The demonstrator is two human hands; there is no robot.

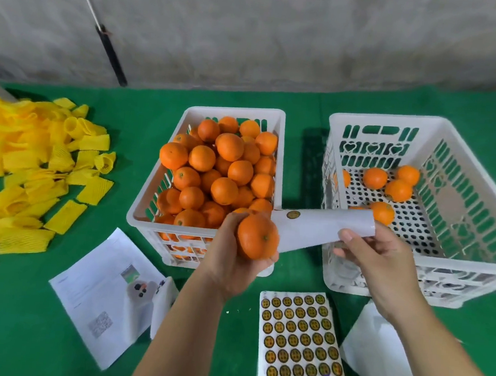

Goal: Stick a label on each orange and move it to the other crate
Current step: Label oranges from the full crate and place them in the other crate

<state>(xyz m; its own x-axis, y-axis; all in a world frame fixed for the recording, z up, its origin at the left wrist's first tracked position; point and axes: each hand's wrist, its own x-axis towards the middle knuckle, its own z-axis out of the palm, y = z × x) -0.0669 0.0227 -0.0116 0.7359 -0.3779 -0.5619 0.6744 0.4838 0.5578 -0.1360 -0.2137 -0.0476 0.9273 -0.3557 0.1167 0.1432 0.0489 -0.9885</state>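
My left hand (228, 258) grips one orange (257, 236) in front of the near wall of the full white crate (146, 209), which is heaped with oranges (212, 166). My right hand (375, 256) pinches a curled, almost bare white backing sheet (321, 227). A single round gold label (293, 214) sits at the sheet's left end, right beside the held orange. The other white crate (479, 208) stands to the right with several oranges (391, 185) on its perforated floor. A full sheet of gold labels (299, 339) lies on the green table below my hands.
A pile of yellow foam net sleeves (29, 168) covers the table's left side. Printed papers (105, 292) lie front left and a white sheet (381, 358) front right. A dark-handled pole (111, 53) leans on the grey wall behind the green table (307, 118).
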